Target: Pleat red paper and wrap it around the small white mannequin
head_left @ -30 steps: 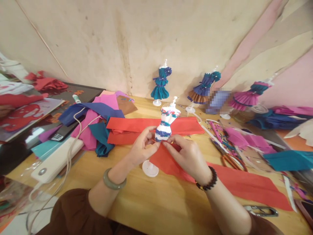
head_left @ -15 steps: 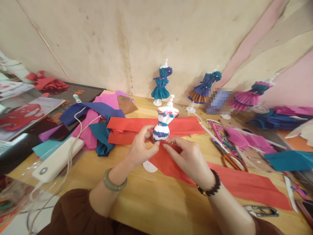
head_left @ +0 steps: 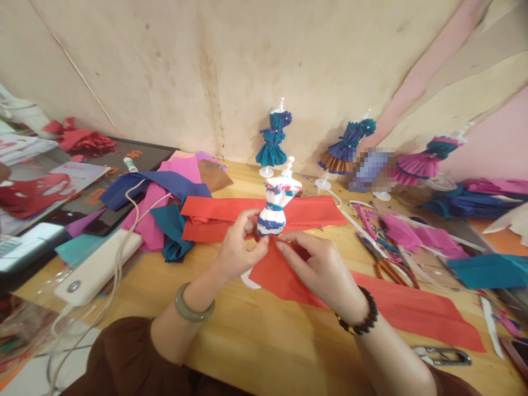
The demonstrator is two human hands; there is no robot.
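Note:
A small white mannequin (head_left: 277, 203) streaked with blue and pink stands on a round white base, mostly hidden under paper. My left hand (head_left: 238, 248) pinches a red crepe paper strip (head_left: 404, 308) against the mannequin's hips from the left. My right hand (head_left: 319, 265) pinches the same strip just right of the hips, fingers pressed together. The strip runs from the mannequin to the lower right across the wooden table (head_left: 264, 341). A second red strip (head_left: 231, 210) lies flat behind the mannequin.
Three dressed mannequins (head_left: 272, 140) (head_left: 346, 146) (head_left: 421, 162) stand at the wall. Coloured paper pile (head_left: 165, 203) lies left; scissors (head_left: 390, 269) and pink scraps lie right. A metal snip (head_left: 443, 356) lies near the front edge. A white device with cable (head_left: 97, 267) is at left.
The mannequin has tilted and shifted slightly left. The red strip has been drawn over its base, which is now nearly covered. Both hands keep pinching at the hips.

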